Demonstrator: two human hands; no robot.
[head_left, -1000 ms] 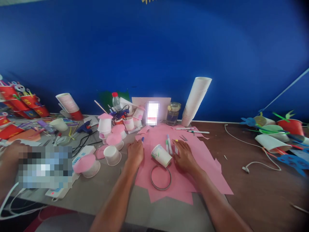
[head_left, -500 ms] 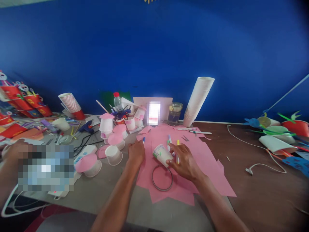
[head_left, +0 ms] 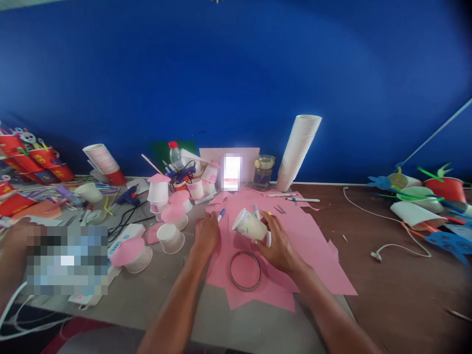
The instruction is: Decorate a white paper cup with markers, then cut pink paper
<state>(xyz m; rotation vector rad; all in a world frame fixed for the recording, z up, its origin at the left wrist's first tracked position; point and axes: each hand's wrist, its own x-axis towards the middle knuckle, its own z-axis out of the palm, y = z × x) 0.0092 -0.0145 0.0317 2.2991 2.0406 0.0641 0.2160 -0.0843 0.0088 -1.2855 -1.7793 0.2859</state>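
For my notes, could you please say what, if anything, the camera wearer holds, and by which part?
Right hand: a paper cup, by its plainer end. Left hand: apparently a marker, near its blue end.

At the far side of the bench (head_left: 398, 300), a lidded jar (head_left: 263, 176) stands just left of a tall, right-leaning cup stack (head_left: 299, 153). A white cable (head_left: 376, 256) lies at right, a power strip (head_left: 128, 237) at left.

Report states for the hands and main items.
Left hand: closed around a blue-and-white marker
Right hand: gripping the decorated cup
Decorated cup: tilted sideways, mouth leftward
Ring: lying flat on pink paper
Tall cup stack: nested, leaning
Jar: upright, lid on
Bottle: red cap on
Power strip: red light lit
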